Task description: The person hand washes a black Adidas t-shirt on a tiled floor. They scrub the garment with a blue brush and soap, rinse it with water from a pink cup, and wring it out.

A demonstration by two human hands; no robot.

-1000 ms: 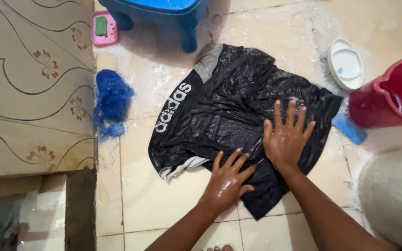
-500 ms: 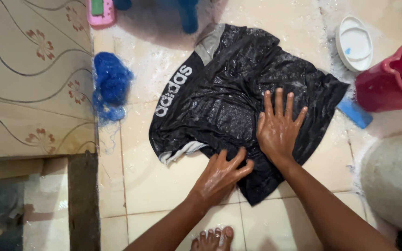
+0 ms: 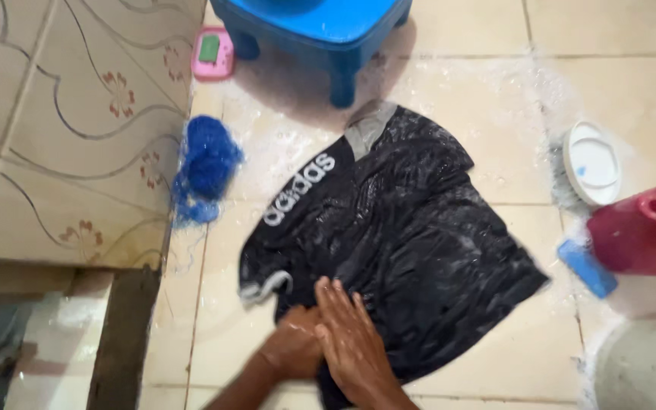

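black wet garment (image 3: 396, 250) apparently under both hands' (image 3: 328, 342) grip.

Bare, wet forearms and hands, sleeveless.

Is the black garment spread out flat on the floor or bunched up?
Mostly spread flat: the black garment lies open across the wet tiled floor, surface rumpled, with both hands pressing on its near edge.

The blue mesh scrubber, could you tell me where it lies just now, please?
In the head view the blue mesh scrubber lies on the wet floor at left, against the patterned tile wall, left of the black garment.
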